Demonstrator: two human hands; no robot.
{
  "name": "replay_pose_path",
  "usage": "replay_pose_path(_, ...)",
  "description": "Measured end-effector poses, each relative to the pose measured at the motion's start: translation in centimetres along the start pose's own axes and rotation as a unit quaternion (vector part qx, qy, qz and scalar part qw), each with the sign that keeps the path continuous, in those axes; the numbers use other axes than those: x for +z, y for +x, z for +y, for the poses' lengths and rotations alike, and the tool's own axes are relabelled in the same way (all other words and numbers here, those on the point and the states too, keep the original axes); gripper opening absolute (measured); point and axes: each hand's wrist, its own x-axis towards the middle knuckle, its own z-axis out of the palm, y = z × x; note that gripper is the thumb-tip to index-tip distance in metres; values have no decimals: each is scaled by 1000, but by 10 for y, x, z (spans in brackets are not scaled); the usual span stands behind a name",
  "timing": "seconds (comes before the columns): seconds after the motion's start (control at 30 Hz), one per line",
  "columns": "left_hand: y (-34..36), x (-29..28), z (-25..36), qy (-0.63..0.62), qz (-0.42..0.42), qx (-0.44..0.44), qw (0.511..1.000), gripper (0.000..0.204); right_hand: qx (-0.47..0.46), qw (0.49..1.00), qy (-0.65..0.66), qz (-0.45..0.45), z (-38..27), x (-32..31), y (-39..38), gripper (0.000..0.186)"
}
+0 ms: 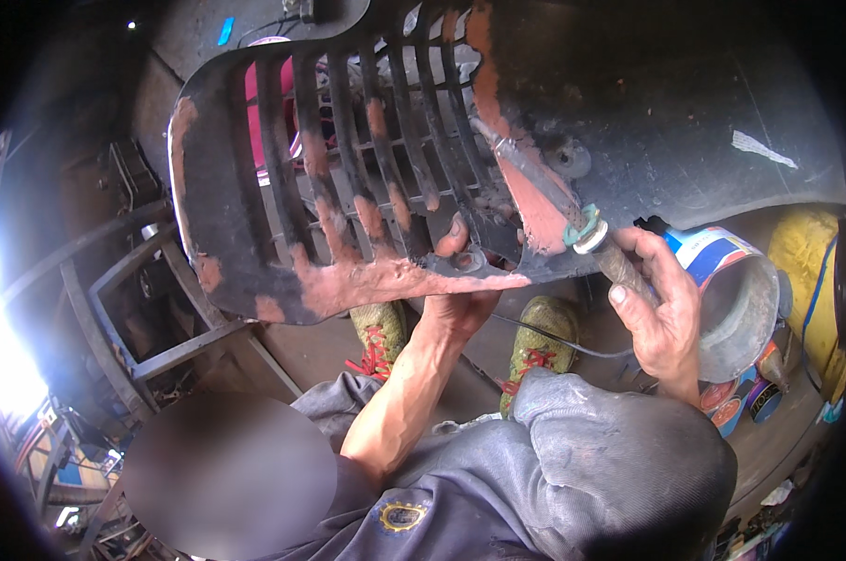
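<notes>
A large black plastic panel (666,112), apparently a vehicle part, lies across the view, with slats at its left and salmon-pink patches along the slats and near edge. My left hand (460,310) reaches under that near edge and grips it. One fingertip shows through an opening; the other fingers are hidden beneath. In my right hand (664,313) is a soldering iron (538,176), its wrapped handle between thumb and fingers. Its long metal shaft slants up and left over a pink patch beside the slats, and I cannot tell whether the tip touches.
At the right stand a metal can (736,323) on its side, small round tins (722,411) and a yellow container (806,266). A metal frame (161,309) stands left. A dark cable (572,349) runs between my shoes, below the panel. Something pink (257,122) shows behind the slats.
</notes>
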Motion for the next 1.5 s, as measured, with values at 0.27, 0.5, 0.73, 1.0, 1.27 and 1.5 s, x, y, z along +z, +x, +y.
replay_pose_path(0.27,-2,7,-1,14,8,16,1000,47,-130,987,-94,15,8,47,32,31)
replay_pose_path(0.5,-4,25,-1,27,69,12,997,44,-139,983,-117,17,10,61,37,30)
replay_pose_path(0.73,-2,24,-2,16,69,11,997,47,-154,974,-167,22,6,53,30,21)
replay_pose_path(1.0,2,3,-1,11,37,24,999,49,-141,978,-152,30,1,41,26,22)
replay_pose_path(1.27,1,6,-2,24,41,21,999,50,-146,977,-150,38,0,32,22,25)
replay_pose_path(1.5,0,2,0,21,38,25,999,50,-152,977,-147,38,1,33,22,23)
